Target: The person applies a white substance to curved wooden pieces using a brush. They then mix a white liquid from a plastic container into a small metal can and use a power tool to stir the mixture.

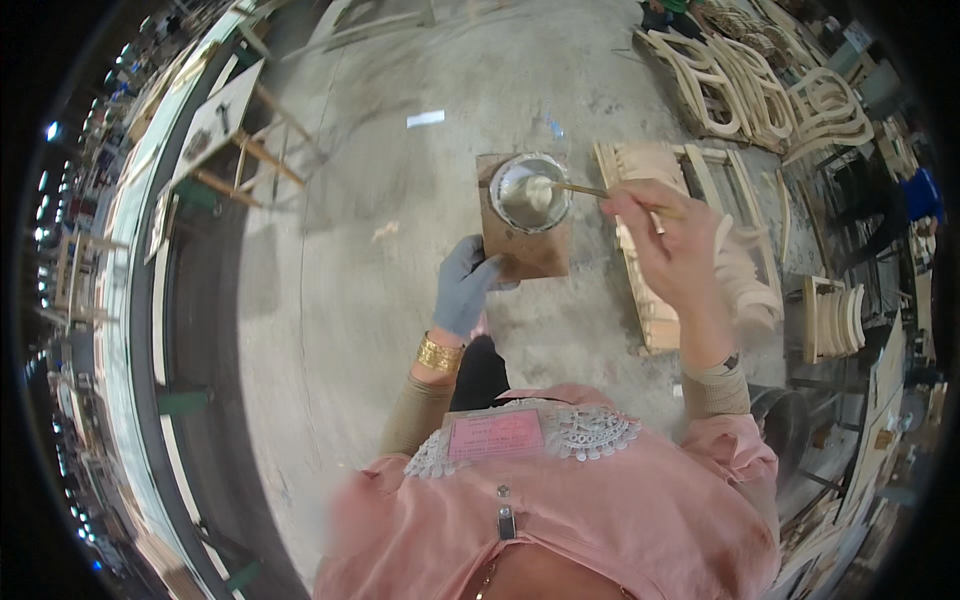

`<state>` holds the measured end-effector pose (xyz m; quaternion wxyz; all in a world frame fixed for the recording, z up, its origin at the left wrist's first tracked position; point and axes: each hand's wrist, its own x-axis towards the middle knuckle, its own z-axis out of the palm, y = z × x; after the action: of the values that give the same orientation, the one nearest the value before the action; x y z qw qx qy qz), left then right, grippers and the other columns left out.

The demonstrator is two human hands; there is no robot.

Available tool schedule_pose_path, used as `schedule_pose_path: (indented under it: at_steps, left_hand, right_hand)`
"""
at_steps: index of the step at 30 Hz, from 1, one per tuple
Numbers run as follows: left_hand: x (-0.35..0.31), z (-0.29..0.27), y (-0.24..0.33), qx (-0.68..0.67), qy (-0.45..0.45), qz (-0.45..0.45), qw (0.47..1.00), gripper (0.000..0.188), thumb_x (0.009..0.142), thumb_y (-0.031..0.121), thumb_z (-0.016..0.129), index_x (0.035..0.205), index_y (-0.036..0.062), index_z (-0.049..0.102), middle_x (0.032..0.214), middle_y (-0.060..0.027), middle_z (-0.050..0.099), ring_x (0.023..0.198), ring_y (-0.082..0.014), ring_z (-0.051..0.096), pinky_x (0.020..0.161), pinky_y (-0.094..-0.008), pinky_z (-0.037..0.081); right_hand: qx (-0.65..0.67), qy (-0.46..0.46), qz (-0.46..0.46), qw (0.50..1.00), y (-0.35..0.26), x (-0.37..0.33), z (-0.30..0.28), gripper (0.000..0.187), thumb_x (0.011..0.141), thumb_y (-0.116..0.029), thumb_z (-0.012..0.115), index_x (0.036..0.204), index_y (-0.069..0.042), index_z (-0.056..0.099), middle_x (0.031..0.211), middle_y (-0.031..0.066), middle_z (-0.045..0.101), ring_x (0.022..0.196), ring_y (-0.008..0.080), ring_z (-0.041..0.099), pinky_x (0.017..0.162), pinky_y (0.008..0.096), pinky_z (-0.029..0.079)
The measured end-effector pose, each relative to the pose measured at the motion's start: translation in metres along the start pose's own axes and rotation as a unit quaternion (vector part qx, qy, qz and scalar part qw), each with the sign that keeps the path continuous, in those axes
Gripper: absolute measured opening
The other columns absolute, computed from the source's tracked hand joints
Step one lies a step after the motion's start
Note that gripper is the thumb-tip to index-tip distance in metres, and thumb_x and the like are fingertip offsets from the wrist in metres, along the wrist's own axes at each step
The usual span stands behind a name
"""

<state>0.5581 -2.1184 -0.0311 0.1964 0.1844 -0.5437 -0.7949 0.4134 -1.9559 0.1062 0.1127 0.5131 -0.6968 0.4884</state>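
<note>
My left hand [465, 285], in a grey glove, grips the near left edge of a flat brown board [530, 256]. On the far part of that board rests a round tub [506, 222] with a whitish, smeared rim. Inside it lies a pale cream paste [538, 192]. My bare right hand [668, 240] is closed around a thin stick [582, 189], held to the right of the tub. The stick's far end reaches over the rim into the paste, so its tip is hidden.
Pale curved wooden parts lie on a pallet [640, 310] to my right. More curved wooden frames [715, 90] are stacked at the far right. A table [215, 125] with wooden legs stands at the left, beside a long conveyor-like bench [140, 330]. A white scrap [425, 118] lies on the floor.
</note>
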Motion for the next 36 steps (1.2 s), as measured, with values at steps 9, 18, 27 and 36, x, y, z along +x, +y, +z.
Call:
schedule_pose_path:
  at_steps: [9,18,27,36]
  left_hand:
    - [0.267,-0.056,0.052,0.087,-0.067,-0.030,0.993,0.026,0.087,0.013,0.049,0.108,-0.0020,0.044,0.089,-0.0090,0.057,0.079,-0.0151,0.059,0.062,-0.0276,0.054]
    - [0.519,-0.050,0.075,0.034,-0.096,0.014,0.995,0.023,0.089,0.014,0.047,0.105,-0.0008,0.045,0.092,-0.0071,0.054,0.079,-0.0118,0.057,0.065,-0.0274,0.054]
    - [0.787,-0.087,0.068,0.060,-0.041,0.031,0.997,0.021,0.087,0.011,0.048,0.104,-0.0011,0.047,0.091,-0.0068,0.055,0.077,-0.0123,0.057,0.062,-0.0283,0.054]
    - [1.109,-0.073,0.084,-0.024,-0.042,-0.082,0.995,0.027,0.085,0.016,0.050,0.106,-0.0007,0.047,0.093,-0.0103,0.058,0.077,-0.0192,0.061,0.062,-0.0324,0.056]
  right_hand:
    - [-0.003,-0.031,0.056,0.998,0.127,0.167,0.074,0.006,0.079,-0.002,0.060,0.085,-0.002,0.059,0.072,0.0100,0.060,0.059,0.0233,0.056,0.051,0.0279,0.043]
    - [-0.059,0.005,0.062,0.996,0.305,0.337,0.106,0.006,0.079,-0.004,0.060,0.084,-0.001,0.058,0.074,0.0113,0.061,0.057,0.0264,0.057,0.052,0.0301,0.044]
    - [0.048,-0.064,0.130,0.988,0.509,0.551,0.141,0.013,0.081,-0.005,0.060,0.093,-0.001,0.064,0.083,0.0095,0.064,0.065,0.0155,0.061,0.060,0.0240,0.047]
    - [-0.006,-0.061,0.217,0.974,0.772,0.740,0.197,0.015,0.081,0.002,0.056,0.095,0.003,0.063,0.087,0.0090,0.064,0.072,0.0104,0.060,0.063,0.0204,0.047]
